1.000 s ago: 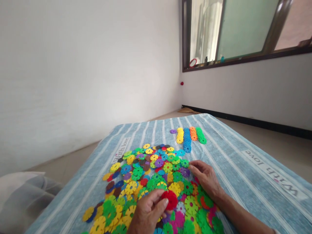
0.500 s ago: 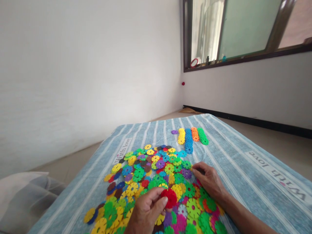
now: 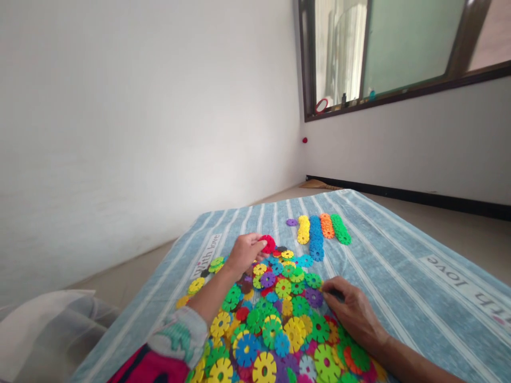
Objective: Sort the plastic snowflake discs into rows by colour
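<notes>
My left hand [image 3: 247,252] is stretched out over the far end of the pile and pinches red snowflake discs [image 3: 268,244] between thumb and fingers. They look like a small stack, though I cannot count them. Beneath and nearer lies a heap of mixed-colour slotted plastic discs [image 3: 283,287]. At the heap's right edge rests my right hand [image 3: 351,306], fingers curled and tips close together beside a purple disc [image 3: 314,298]. Whether anything sits in those fingertips is hidden.
Beyond the heap, overlapping discs lie in rows: yellow [image 3: 303,230], blue [image 3: 316,238], orange [image 3: 327,226] and green [image 3: 340,229]. A single purple disc [image 3: 292,222] lies left of them. Everything rests on a striped blue cloth [image 3: 399,266]. A translucent bag [image 3: 51,330] stands at left.
My left hand has moved forward with the red discs, from the near heap to its far end. My right hand stays at the right edge. The view has shifted slightly.
</notes>
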A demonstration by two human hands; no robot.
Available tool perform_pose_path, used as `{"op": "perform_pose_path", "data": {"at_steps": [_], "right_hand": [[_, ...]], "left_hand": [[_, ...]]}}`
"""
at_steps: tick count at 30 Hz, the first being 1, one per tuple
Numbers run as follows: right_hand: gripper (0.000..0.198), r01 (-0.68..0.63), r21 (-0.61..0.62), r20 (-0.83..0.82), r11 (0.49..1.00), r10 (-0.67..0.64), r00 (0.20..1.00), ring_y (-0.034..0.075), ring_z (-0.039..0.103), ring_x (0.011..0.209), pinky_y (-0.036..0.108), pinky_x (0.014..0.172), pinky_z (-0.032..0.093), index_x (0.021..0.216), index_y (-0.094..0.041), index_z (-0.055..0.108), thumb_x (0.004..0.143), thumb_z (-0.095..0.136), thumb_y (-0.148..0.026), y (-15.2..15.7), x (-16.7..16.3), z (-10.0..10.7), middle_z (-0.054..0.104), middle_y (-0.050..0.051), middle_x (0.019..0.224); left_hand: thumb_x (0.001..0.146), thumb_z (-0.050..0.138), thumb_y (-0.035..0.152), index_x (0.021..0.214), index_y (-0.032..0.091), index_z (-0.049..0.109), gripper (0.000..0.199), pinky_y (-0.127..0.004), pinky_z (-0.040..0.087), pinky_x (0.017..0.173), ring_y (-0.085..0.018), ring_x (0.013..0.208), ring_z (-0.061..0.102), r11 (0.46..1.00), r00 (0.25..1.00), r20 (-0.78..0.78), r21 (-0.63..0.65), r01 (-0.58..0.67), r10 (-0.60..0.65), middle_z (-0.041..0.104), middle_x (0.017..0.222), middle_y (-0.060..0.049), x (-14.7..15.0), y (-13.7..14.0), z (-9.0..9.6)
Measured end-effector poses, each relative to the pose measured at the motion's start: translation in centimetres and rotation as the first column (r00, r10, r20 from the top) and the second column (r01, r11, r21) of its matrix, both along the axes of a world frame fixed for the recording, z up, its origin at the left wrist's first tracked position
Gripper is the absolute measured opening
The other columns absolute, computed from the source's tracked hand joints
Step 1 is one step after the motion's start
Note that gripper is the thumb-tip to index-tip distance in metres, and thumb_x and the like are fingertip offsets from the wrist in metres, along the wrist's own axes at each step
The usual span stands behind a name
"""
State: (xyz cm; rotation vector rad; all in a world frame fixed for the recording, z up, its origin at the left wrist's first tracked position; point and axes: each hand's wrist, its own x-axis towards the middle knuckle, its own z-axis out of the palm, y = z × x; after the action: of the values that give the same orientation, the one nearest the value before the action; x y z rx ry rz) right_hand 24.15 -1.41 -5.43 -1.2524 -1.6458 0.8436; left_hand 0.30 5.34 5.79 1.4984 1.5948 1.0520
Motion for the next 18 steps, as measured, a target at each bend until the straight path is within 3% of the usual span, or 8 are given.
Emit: {"op": "perform_pose_path", "data": {"at_steps": [5,9,18], "right_hand": [[0.015,-0.022,-0.010,-0.016,1.000,0.022,1.000,0.019,0.059,0.080,0.030,0.075,0.043,0.078,-0.018,0.063,0.080,0.049,-0.025,0.2,0.0,-0.3,0.063,0.002,0.079],[0.014,-0.029,-0.016,-0.009,0.999,0.029,1.000,0.018,0.058,0.078,0.029,0.072,0.043,0.076,-0.019,0.063,0.080,0.050,-0.023,0.2,-0.3,0.0,0.062,0.002,0.078],[0.015,-0.062,-0.013,0.057,0.998,0.063,0.996,0.017,0.056,0.077,0.028,0.070,0.041,0.074,-0.018,0.063,0.080,0.050,-0.020,0.3,-0.6,0.5,0.061,0.002,0.076]], "left_hand": [[0.083,0.058,0.021,0.092,0.010,0.060,0.015,-0.019,0.048,0.050,-0.012,0.058,0.065,0.994,0.994,-0.105,-0.106,-0.031,0.020,0.066,0.068,-0.003,1.2,6.1,-1.7],[0.090,0.053,0.030,0.102,0.012,0.058,0.023,-0.028,0.053,0.062,-0.012,0.070,0.062,0.984,0.980,-0.198,-0.170,-0.045,0.011,0.064,0.088,-0.004,2.2,9.7,-3.0],[0.089,0.053,0.032,0.112,0.014,0.055,0.029,-0.037,0.053,0.076,-0.018,0.090,0.061,0.970,0.944,-0.326,-0.241,-0.031,-0.051,0.060,0.108,-0.007,3.7,14.2,-4.1]]}}
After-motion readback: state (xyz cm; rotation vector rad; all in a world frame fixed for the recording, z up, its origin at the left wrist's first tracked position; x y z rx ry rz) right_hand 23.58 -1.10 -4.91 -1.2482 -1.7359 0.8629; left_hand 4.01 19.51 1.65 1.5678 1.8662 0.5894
